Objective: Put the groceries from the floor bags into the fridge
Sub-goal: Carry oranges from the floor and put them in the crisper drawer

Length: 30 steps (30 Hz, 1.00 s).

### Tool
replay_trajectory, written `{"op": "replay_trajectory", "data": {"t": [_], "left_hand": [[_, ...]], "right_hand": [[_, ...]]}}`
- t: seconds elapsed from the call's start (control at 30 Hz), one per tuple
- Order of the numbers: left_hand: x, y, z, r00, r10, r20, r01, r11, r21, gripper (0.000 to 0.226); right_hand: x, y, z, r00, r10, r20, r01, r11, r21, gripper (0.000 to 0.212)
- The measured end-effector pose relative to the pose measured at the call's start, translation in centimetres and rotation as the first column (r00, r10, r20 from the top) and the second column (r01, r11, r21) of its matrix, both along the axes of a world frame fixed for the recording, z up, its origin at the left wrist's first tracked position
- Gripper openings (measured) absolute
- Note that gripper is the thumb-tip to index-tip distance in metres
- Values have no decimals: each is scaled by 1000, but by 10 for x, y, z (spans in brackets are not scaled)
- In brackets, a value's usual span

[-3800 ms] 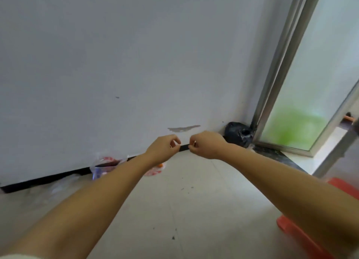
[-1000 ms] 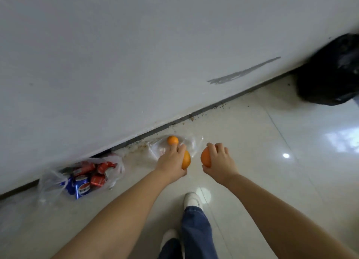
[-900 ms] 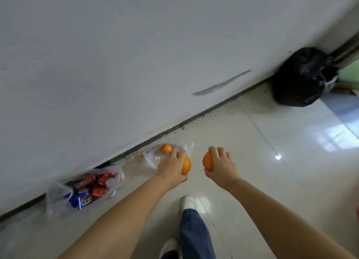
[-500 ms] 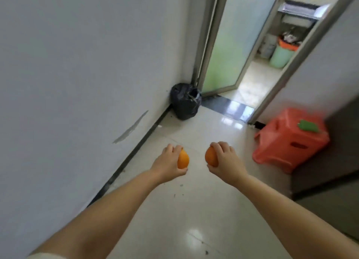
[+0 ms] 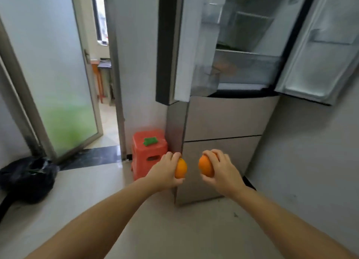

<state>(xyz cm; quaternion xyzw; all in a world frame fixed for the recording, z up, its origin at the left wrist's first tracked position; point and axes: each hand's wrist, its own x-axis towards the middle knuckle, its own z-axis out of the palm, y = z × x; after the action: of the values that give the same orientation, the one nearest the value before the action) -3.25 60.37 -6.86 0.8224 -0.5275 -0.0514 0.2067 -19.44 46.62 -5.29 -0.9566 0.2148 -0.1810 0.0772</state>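
The left hand (image 5: pixel 165 173) and right hand (image 5: pixel 223 171) each grip 1 orange (image 5: pixel 181 169), held low before the open fridge (image 5: pixel 223 118), where lifting both toward its crisper drawer (image 5: pixel 244 68) risks clipping the jutting left door (image 5: pixel 171 44).

Open fridge (image 5: pixel 242 50) shelves seemingly clear; stool (image 5: pixel 148 151) beside it

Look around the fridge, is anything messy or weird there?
Nothing looks spilled or broken. The fridge has both upper doors open, ready for the oranges: the left hand grips one orange, the right hand the other orange. A small green thing lies on the red stool; what it is stays unclear.
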Motion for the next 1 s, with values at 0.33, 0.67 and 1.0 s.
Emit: {"op": "replay_trajectory", "data": {"t": [0.33, 0.67, 1.0], "left_hand": [[-39, -245, 127, 944, -185, 275, 243, 950, -195, 72], [31, -454, 288, 890, -116, 440, 279, 904, -325, 66], [138, -606, 338, 895, -9, 445, 146, 950, -275, 67]], "right_hand": [[-41, -231, 104, 982, -111, 152, 142, 968, -209, 73], [-3, -429, 228, 905, -243, 349, 352, 888, -295, 72], [122, -588, 305, 946, -86, 311, 180, 941, -286, 72]]}}
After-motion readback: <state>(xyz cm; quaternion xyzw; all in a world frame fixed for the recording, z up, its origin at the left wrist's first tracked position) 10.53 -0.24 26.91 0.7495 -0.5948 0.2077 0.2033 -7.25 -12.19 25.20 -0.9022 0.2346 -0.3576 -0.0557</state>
